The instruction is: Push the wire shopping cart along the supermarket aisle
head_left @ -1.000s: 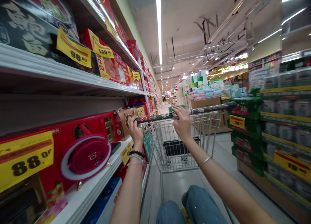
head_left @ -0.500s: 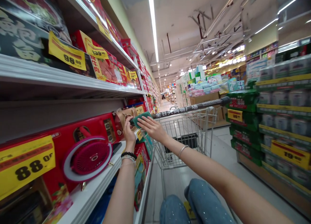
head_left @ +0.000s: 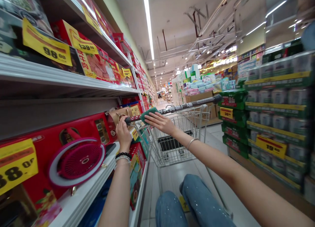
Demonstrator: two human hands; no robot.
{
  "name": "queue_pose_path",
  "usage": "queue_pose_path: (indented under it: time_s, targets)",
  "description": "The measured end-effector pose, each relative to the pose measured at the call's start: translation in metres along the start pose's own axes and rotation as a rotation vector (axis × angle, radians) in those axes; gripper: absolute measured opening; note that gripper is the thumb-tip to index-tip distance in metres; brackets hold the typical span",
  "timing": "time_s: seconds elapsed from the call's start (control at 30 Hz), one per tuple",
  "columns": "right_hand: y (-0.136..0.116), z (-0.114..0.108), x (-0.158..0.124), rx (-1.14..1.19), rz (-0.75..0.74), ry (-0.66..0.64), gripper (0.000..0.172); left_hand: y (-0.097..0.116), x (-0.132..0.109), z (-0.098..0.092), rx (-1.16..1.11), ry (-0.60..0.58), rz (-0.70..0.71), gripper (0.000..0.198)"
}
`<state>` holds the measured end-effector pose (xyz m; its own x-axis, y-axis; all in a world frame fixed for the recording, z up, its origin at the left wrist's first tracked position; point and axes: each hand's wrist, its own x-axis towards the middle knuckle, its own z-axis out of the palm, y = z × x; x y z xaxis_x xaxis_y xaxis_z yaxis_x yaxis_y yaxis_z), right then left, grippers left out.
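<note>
1. Green pad (head_left: pixel 149 114), teal and soft-looking, sits on top of the shopping-cart handle (head_left: pixel 189 105), close to the handle's left end. We cannot tell what it is made of.
2. Our right hand (head_left: pixel 159 123) is open, palm down and fingers stretched toward 9 o'clock, with the fingertips touching the pad's lower edge. No grip shows.
3. Our left hand (head_left: pixel 122 130) is closed around the handle's left end, just left of the pad. Its knuckles sit just beside a brown gift box (head_left: pixel 115 114) on the shelf, so there is little room on that side.
4. At 9 o'clock, a red box with a pink fan (head_left: pixel 78 161) stands on a white shelf lip (head_left: pixel 83 187). That lip runs toward 7 o'clock, near the left side of the wire cart basket (head_left: pixel 177 145).
5. At 10 o'clock, a metal shelf edge (head_left: pixel 61 76) overhangs the left hand, well above it, carrying red boxes and yellow price tags.
6. Open tile floor (head_left: pixel 216 145) lies at 3 o'clock, between the basket and stacked green-and-silver cartons (head_left: pixel 233 118). The aisle stretches far ahead at 12 o'clock.
7. Our jeans-clad knees (head_left: pixel 197 200) are at 6 o'clock, behind the basket and apart from it.
</note>
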<state>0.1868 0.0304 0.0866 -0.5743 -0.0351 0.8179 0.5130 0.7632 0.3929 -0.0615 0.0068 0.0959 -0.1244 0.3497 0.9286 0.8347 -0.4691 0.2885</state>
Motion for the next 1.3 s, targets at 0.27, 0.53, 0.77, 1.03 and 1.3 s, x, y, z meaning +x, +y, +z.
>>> queue_pose_path:
  time_s: [0.27, 0.53, 0.77, 1.03, 1.3]
  targets:
    - [0.005, -0.015, -0.037, -0.118, 0.381, 0.151, 0.056, 0.059, -0.017, 0.032, 0.128, 0.142, 0.014, 0.045]
    - [0.006, -0.013, -0.021, -0.086, 0.068, 0.06, 0.052, 0.083, -0.024, 0.061, -0.038, 0.104, -0.001, 0.048]
    - [0.052, -0.067, -0.097, -0.196, 0.446, 0.219, 0.059, 0.095, -0.019, 0.063, 0.034, 0.083, 0.015, 0.048]
    - [0.04, -0.044, -0.079, -0.307, 0.349, 0.172, 0.064, 0.176, -0.022, 0.111, 0.106, -0.146, 0.11, 0.044]
    - [0.098, -0.117, -0.155, -0.442, 0.488, 0.232, 0.06, 0.17, -0.021, 0.115, 0.071, -0.126, 0.116, 0.042]
